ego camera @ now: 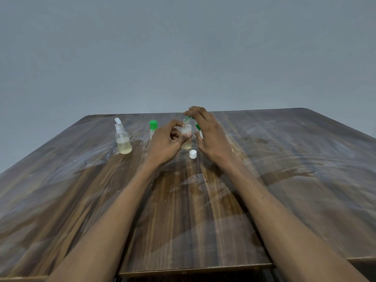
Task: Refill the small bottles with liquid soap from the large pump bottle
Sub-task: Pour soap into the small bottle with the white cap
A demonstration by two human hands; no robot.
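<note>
Fingers (188,135) of the left hand (164,143) grip the open small bottle (186,137); the right hand (207,133) seemingly pinches something green (188,118) over its mouth, mid-fill; next needs steady aim.

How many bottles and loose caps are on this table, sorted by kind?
Clear pump bottle with white top: 1
Small clear bottles with green caps: 2
Small open clear bottle: 1
Loose white cap: 1
Total: 5

Glossy wood-grain table (284,169), clear plastic pump bottle (123,142), matt grey wall (183,47)
</note>
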